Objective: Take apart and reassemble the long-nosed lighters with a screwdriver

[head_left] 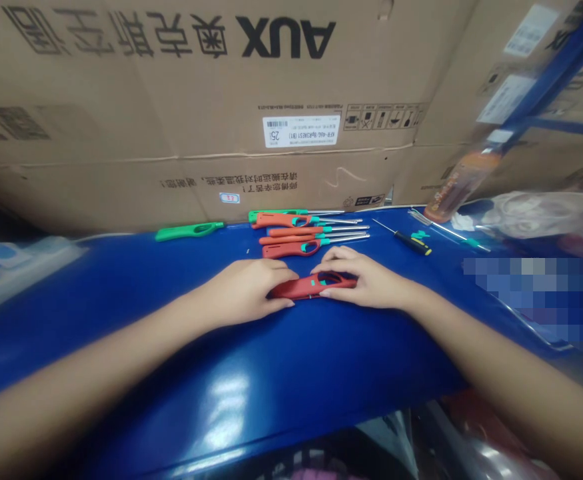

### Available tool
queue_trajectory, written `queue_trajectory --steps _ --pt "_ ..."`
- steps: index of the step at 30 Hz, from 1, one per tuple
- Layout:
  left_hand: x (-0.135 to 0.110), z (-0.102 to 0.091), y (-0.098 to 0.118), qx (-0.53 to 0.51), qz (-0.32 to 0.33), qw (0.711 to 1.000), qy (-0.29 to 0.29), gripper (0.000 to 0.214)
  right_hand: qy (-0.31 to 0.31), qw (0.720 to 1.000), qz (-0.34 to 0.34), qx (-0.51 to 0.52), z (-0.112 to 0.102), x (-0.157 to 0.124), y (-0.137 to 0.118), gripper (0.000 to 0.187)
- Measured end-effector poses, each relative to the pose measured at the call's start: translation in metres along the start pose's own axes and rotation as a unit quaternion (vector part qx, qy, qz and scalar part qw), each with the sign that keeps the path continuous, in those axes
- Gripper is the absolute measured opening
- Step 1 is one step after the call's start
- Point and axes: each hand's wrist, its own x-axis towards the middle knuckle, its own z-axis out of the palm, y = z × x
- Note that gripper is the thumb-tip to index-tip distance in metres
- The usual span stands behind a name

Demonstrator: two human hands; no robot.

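Lighter: your red lighter (304,287) lies flat mid-table, long axis left to right, trigger loop toward your right.
Hands: your left hand (248,291) and right hand (366,280) each grasp one end.
Setting: blue table (171,347); cardboard cartons (171,100) behind its far edge.

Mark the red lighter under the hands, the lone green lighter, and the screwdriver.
red lighter (302,289): head view, middle of body.
green lighter (188,231): head view, handle.
screwdriver (414,243): head view, black-yellow handle.

- I lose the left end of the red lighter (305,288) under the fingers (277,276) of the left hand (246,291).
- Right of the fingers of the right hand (366,281), a pixelated patch (536,297) hides everything.
- Far beyond the fingers, the box label (301,131) is too small to read.
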Motion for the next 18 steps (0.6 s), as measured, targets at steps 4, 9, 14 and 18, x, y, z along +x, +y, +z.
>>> queue_trajectory --steps 4,9,14,18 --pt "0.0007 0.0059 -0.0006 0.003 -0.004 1.0 -0.011 0.026 -0.02 0.999 0.0 -0.045 -0.0017 -0.0008 0.0002 0.034" --pt "0.0003 0.0085 -0.0006 -0.003 -0.011 1.0 -0.008 0.028 -0.048 0.996 0.011 -0.068 -0.0035 -0.0009 -0.0004 0.032" --pt "0.0011 0.0089 0.0011 -0.005 -0.02 1.0 -0.006 0.029 -0.064 0.994 0.024 -0.09 -0.0022 -0.0015 0.0012 0.033" --pt "0.0016 0.0105 -0.0007 -0.019 -0.026 0.999 -0.003 0.028 -0.065 0.992 0.02 -0.107 -0.0012 -0.002 0.0023 0.034"
